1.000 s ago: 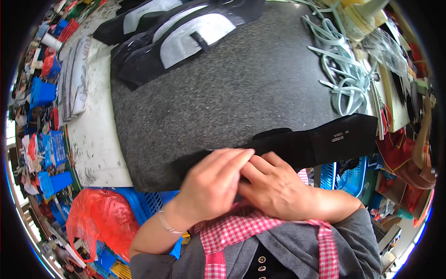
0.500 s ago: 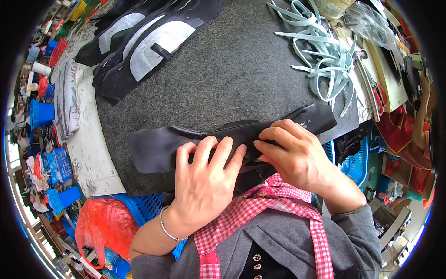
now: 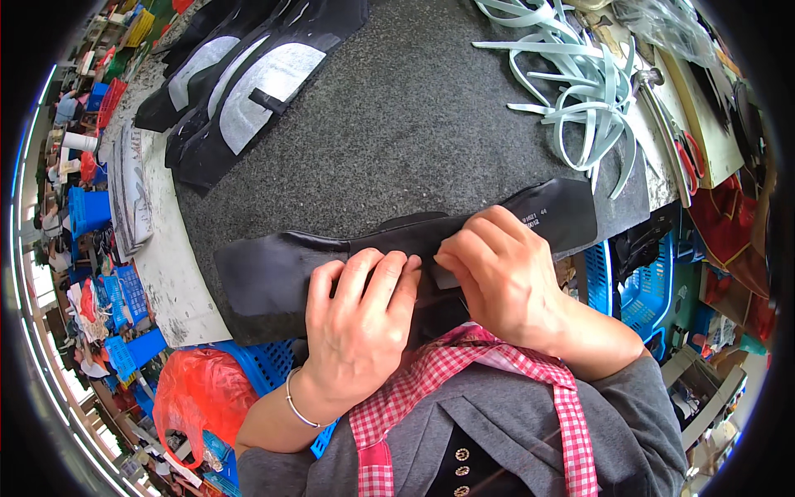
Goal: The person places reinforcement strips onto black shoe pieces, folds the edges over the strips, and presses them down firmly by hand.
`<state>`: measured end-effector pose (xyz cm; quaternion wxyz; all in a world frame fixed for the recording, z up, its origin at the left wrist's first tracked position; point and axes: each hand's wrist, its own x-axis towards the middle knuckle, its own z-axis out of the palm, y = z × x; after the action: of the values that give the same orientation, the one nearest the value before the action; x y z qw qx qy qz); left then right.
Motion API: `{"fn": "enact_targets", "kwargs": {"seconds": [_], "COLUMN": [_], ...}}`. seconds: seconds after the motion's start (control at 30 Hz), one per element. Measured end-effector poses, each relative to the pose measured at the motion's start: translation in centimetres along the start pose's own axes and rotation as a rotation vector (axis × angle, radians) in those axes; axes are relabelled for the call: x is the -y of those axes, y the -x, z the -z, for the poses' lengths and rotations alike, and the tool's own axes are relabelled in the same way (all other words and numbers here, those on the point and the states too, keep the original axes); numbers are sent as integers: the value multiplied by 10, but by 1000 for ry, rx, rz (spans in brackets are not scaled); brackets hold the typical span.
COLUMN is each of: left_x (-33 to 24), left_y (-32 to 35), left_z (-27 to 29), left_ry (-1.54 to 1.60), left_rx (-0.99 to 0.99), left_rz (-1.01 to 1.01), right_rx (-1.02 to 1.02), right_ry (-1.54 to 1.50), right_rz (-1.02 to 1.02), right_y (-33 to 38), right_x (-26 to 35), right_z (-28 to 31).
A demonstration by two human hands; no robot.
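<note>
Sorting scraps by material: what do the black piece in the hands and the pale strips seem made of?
Black piece: probably leather or imitation leather, smooth with a dull sheen, bending under both hands. Pale strips: looks like flexible plastic or rubber, glossy, curling in loops.

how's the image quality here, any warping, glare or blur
Head view: strong fisheye, the grey worktop bows and the corners go black; even daylight, soft shadows; bright glare along the left rim; left hand, right hand and the black leather piece are sharp.

Small white printed label [image 3: 537, 218] on the long black leather piece [image 3: 273, 277], just right of the right hand's fingers [image 3: 489, 240]. Red plastic bag [image 3: 199, 398] at lower left, beside blue crates.
</note>
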<state>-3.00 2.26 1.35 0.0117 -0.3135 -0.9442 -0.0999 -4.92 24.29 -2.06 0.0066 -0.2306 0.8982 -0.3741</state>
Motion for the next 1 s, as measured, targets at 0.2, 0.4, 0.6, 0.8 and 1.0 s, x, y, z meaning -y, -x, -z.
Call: {"fn": "enact_targets", "kwargs": {"seconds": [0.2, 0.4, 0.6, 0.8, 1.0], "left_x": [-3, 4, 7, -6, 16], "left_y": [-6, 5, 16, 116, 114], "left_z": [0, 1, 3, -48, -48], "left_ry": [78, 132, 184, 365, 751], "left_rx": [-25, 28, 12, 182, 510], "left_rz": [-33, -198, -244, -177, 36], "right_rx": [32, 138, 106, 253, 469], "right_ry": [25, 254, 338, 338, -217], "right_rz": [175, 278, 277, 407, 175], "right_y": [25, 55, 58, 126, 75], "right_x": [-5, -49, -58, -45, -40], "right_z": [1, 26, 44, -18, 8]}}
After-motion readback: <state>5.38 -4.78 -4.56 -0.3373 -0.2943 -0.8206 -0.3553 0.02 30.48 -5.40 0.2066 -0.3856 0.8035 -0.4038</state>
